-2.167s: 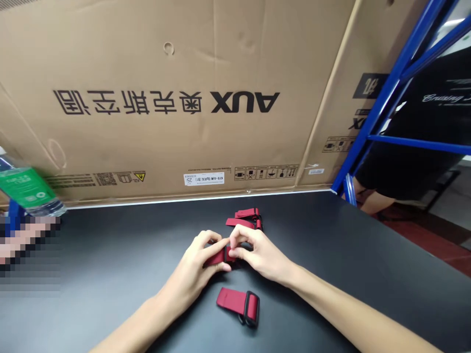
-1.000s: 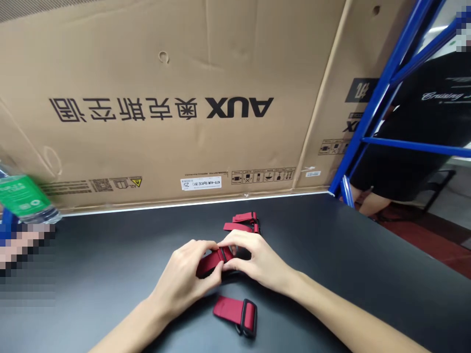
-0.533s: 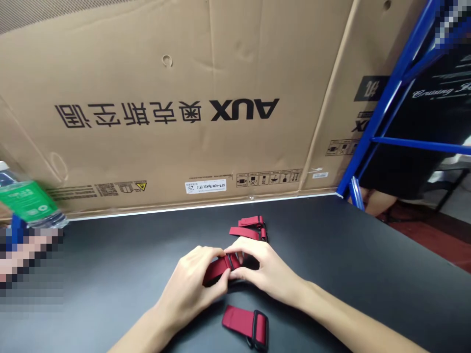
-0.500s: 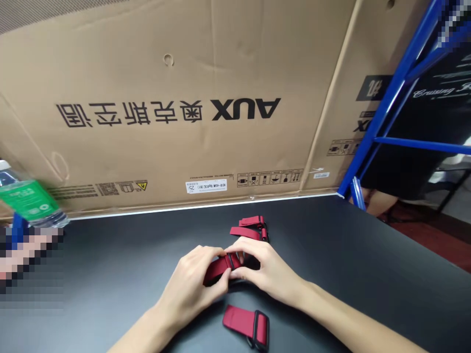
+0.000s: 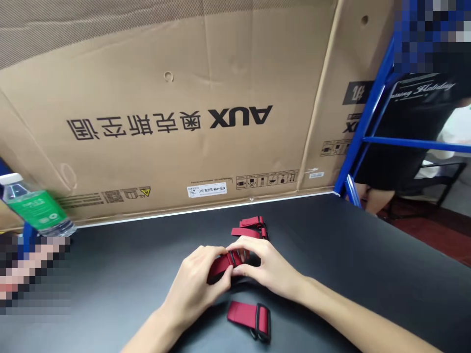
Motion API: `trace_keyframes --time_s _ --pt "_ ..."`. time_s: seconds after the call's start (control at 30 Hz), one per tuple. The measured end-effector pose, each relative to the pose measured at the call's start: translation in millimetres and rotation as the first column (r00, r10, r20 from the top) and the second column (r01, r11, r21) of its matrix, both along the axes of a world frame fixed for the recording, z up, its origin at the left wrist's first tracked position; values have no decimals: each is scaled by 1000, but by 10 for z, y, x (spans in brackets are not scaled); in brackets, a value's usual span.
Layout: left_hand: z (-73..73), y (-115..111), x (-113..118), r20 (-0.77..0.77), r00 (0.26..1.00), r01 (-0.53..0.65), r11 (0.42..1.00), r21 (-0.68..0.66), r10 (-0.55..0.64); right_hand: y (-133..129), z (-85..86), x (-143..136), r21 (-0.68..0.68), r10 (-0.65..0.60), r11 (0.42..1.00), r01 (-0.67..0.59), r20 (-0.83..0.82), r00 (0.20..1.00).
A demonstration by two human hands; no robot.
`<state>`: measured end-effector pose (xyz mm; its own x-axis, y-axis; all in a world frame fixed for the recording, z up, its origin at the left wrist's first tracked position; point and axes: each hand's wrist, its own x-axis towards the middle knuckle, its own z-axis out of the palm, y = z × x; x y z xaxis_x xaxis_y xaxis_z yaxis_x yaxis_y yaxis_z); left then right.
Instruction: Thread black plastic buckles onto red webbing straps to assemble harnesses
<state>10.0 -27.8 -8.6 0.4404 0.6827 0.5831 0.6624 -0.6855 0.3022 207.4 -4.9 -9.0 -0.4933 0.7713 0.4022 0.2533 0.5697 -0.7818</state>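
Observation:
Between my two hands is a red webbing strap point(image 5: 220, 265) with a black buckle. My left hand point(image 5: 198, 278) grips its left part, thumb in front and fingers behind. My right hand point(image 5: 265, 267) pinches the strap's right end by the buckle; its fingertips are partly hidden. Nearer to me on the table lies another red strap point(image 5: 243, 314), folded flat, with a black buckle at its right end. Just beyond my right hand, two more folded red straps, a far one point(image 5: 250, 222) and a closer one point(image 5: 245, 232), lie together with black buckles.
The black tabletop point(image 5: 128, 274) backs onto a large cardboard box point(image 5: 154, 162) with upside-down print. A water bottle point(image 5: 40, 211) with a green label tilts at the left edge. A blue metal frame point(image 5: 362, 127) rises at the right, with a person in black point(image 5: 408, 122) behind it.
The view has shifted slightly, showing more of the box's top and the person at right. Both hands keep hold of the same strap, with little visible movement.

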Motion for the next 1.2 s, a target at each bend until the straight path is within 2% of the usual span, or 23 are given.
trace_keyframes --time_s 0.27,0.57,0.8,1.0,1.1,1.2 --pt "-12 28 -10 -10 1000 -13 999 -37 12 10 -10 6 -14 -5 1000 5 -9 1000" --pt "21 30 -13 -58 998 -21 1000 -15 20 27 3 16 21 18 1000 -18 -32 999" --pt "86 17 2 -131 991 -18 998 53 25 27 39 49 82 51 995 -51 2 999" --pt "116 31 -16 -200 979 76 986 150 -45 44 11 57 139 87 986 -95 66 994" --pt "114 40 -27 -190 979 111 980 166 -78 52 -2 68 128 77 988 -84 55 995" --pt "114 55 -36 -179 982 96 979 178 -63 47 5 73 110 59 992 -65 53 997"
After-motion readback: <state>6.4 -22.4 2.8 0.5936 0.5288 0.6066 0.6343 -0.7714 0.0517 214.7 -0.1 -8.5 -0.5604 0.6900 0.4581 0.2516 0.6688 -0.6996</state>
